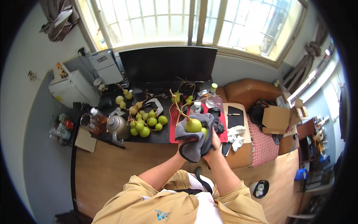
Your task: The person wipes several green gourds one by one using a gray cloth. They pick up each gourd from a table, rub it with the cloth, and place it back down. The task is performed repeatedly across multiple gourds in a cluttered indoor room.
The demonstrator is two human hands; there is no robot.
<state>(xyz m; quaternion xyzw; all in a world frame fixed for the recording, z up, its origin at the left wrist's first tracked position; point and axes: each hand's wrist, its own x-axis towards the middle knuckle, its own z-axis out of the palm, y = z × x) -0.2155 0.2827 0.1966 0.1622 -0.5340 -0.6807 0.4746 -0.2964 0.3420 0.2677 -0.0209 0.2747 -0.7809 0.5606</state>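
A grey cloth with a dark border [195, 143] lies across both my hands. In its folds rests a green gourd [193, 125] with a long dry, branching stem [179, 107] pointing up and away from me. My left hand [183, 145] is mostly covered by the cloth and supports it from the left. From the right, my right hand [214, 144] cups the cloth around the gourd's lower part. The fingers under the cloth are hidden. Below my hands' far side lies a red mat [174, 131] on the black desk [156, 139].
Several green gourds [144, 131] lie left on the desk, near a grey metal jug [119, 127]. A black camera [218, 120], a white-capped bottle [196, 107] and a glass cup [212, 101] stand on the mat. A monitor [167, 64] spans the back; a brown sofa [249, 91] is right.
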